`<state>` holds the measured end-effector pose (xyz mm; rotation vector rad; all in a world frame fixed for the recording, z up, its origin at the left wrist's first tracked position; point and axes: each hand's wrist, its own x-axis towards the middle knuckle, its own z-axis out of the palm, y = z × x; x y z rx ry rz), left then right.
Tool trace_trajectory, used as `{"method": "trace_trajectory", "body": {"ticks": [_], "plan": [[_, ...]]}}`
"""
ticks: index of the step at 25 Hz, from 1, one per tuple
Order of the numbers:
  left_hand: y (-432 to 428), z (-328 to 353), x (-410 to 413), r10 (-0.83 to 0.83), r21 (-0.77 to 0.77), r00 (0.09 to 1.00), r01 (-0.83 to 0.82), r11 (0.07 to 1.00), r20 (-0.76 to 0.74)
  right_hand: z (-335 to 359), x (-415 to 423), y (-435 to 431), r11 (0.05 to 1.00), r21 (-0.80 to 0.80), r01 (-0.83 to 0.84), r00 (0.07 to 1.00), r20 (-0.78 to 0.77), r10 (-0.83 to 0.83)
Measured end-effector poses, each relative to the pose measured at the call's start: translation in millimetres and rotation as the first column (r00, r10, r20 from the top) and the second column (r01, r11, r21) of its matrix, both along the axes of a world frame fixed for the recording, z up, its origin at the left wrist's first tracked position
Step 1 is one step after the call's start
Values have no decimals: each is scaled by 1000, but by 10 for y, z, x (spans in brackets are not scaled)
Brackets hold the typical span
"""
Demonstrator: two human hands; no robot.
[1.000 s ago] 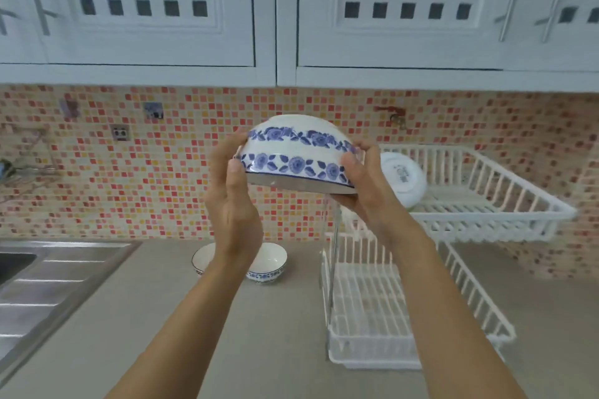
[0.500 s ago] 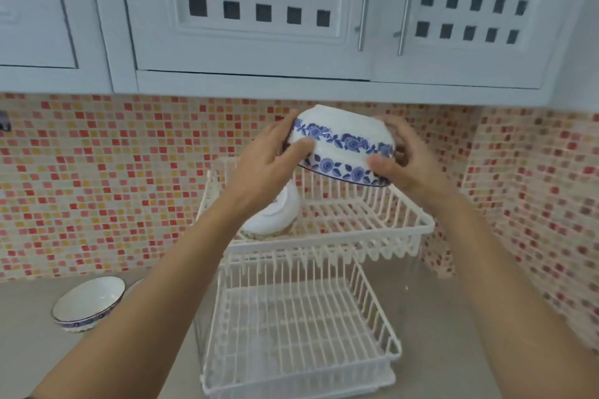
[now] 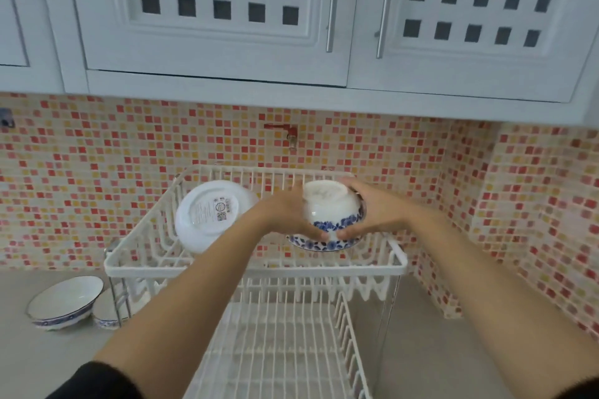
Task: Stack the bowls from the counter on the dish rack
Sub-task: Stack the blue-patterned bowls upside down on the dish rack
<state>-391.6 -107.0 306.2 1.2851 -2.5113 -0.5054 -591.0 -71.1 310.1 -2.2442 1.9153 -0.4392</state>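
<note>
A white bowl with blue flowers is upside down inside the top tier of the white dish rack, at its right side. My left hand and my right hand grip it from both sides. A plain white bowl leans on its edge in the left of the same tier, its base with a sticker facing me. On the counter at the left stand two more blue-rimmed bowls, a wide one and a smaller one partly behind the rack's leg.
The rack's lower tier has nothing in it. Mosaic tile wall with a small red tap runs behind the rack. White cupboards hang low overhead. Bare grey counter lies right of the rack.
Both hands have lowered the blue-flowered bowl from above the rack down into the right side of the top tier. My view has shifted slightly closer to the rack.
</note>
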Motion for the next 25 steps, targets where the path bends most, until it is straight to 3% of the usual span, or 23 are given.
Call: {"method": "trace_trajectory", "body": {"ticks": [6,25], "plan": [[-162,-250,-167,110,36,988,-114,993,111,-184,-39,-288,999,24,-44,964,-261,48],[-253,-352,-217,206,-181,948,-164,970,242,-316,12,-457,993,-115,-13,917,-397,-34]]}}
